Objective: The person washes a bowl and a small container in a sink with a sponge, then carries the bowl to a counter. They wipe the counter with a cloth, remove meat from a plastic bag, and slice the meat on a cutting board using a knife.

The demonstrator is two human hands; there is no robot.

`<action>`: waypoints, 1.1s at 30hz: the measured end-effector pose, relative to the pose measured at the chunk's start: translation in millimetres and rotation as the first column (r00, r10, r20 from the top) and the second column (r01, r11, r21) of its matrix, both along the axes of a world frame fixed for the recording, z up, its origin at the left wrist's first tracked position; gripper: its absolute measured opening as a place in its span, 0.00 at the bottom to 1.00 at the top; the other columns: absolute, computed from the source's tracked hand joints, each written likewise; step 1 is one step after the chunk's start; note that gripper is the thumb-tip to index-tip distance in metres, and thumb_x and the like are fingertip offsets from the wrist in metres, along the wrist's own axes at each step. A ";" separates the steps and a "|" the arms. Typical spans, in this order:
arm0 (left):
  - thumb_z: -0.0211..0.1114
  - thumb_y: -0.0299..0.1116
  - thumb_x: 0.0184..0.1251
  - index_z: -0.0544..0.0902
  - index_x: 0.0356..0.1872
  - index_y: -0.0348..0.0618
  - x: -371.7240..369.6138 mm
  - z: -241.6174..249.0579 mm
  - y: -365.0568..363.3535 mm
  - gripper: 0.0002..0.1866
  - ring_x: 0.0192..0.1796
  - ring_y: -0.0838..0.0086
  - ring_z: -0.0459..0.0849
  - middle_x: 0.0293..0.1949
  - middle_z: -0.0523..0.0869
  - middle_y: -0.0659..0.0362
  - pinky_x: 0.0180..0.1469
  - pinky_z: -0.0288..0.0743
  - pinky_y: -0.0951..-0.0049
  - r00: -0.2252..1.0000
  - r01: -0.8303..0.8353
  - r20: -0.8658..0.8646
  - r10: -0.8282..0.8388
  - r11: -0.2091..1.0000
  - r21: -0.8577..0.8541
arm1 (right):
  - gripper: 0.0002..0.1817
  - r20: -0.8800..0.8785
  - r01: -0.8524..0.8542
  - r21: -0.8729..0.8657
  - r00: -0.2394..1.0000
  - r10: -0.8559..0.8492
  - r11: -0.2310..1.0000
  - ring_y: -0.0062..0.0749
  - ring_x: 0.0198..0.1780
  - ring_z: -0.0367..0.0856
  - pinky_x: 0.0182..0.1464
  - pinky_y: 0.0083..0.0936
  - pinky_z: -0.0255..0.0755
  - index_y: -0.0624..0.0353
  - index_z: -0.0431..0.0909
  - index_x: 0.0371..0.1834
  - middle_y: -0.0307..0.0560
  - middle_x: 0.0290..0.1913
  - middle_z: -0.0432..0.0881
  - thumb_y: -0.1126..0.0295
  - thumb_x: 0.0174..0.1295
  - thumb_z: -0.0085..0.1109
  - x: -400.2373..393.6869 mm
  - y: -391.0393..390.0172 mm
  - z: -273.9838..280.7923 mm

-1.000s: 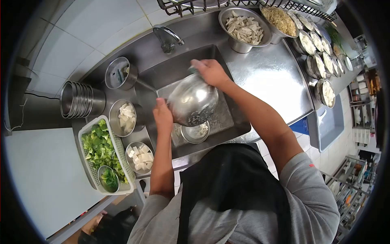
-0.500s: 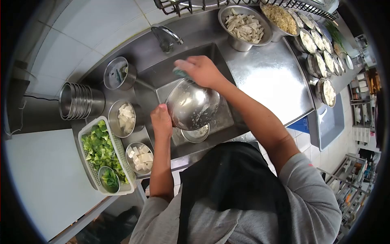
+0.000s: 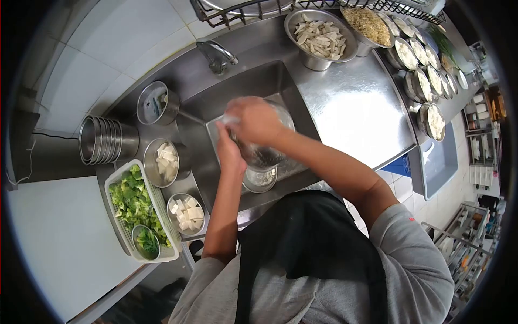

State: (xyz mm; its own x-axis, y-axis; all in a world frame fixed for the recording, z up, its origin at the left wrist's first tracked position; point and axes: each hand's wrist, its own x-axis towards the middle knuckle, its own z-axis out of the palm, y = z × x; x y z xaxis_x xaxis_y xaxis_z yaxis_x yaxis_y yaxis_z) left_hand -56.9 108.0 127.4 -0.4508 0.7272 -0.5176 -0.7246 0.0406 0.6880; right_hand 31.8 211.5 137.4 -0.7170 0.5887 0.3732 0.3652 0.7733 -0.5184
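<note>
Over the sink point(image 3: 197, 137), my left hand point(image 3: 231, 154) grips the edge of a large metal mixing bowl point(image 3: 264, 156), thumb up at the rim. My right hand point(image 3: 256, 121), blurred by motion, is closed at the bowl's upper left edge, close to my left thumb. It presses a sponge against the bowl; the fingers hide most of it, and only a pale blur shows. Below the mixing bowl, in the sink, sits a small metal bowl point(image 3: 260, 181) with whitish bits in it.
The faucet point(image 3: 217, 56) stands behind the sink. Left are stacked metal containers point(image 3: 102, 140), bowls of white tofu pieces point(image 3: 186, 214) and a broccoli basket point(image 3: 174, 251). To the right stand a bowl of pale strips point(image 3: 322, 38), a bowl of sprouts point(image 3: 368, 26) and several small filled bowls.
My right hand has moved down and left across the bowl to beside my left thumb. My left hand has shifted slightly right, and the bowl has turned.
</note>
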 end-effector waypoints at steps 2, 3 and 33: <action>0.51 0.59 0.86 0.80 0.67 0.44 -5.2 0.2 7.0 0.29 0.67 0.58 0.84 0.62 0.86 0.51 0.73 0.76 0.54 0.917 -0.033 0.396 -0.040 0.984 0.176 | 0.13 0.170 -0.063 0.249 0.985 0.020 0.967 0.52 0.72 0.79 0.79 0.52 0.65 0.54 0.90 0.49 0.53 0.61 0.88 0.60 0.67 0.67 4.8 -36.7 13.8; 0.47 0.60 0.88 0.76 0.72 0.45 -15.4 -18.7 9.0 0.31 0.75 0.54 0.77 0.73 0.79 0.48 0.78 0.69 0.49 0.930 -0.016 0.365 -0.046 0.986 0.164 | 0.14 0.093 -0.048 0.237 0.995 0.026 0.970 0.53 0.75 0.76 0.80 0.55 0.62 0.54 0.89 0.51 0.53 0.63 0.86 0.60 0.68 0.67 11.2 -46.7 7.7; 0.44 0.75 0.81 0.75 0.76 0.46 -14.8 -49.1 -18.3 0.44 0.72 0.58 0.80 0.71 0.80 0.49 0.69 0.78 0.48 0.976 0.201 0.083 -0.203 0.979 0.035 | 0.23 -0.171 -0.153 0.203 0.967 0.189 0.967 0.57 0.55 0.90 0.62 0.48 0.81 0.62 0.87 0.52 0.58 0.50 0.91 0.56 0.62 0.63 32.2 -43.7 0.4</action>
State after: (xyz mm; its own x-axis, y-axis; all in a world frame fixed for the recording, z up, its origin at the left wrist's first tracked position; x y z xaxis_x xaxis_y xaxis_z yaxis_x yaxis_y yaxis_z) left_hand -71.8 89.7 78.3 -0.2480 0.8127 -0.5272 -0.7595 0.1747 0.6266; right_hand 63.9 167.8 137.9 -0.7070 0.3705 0.6024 0.1292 0.9051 -0.4051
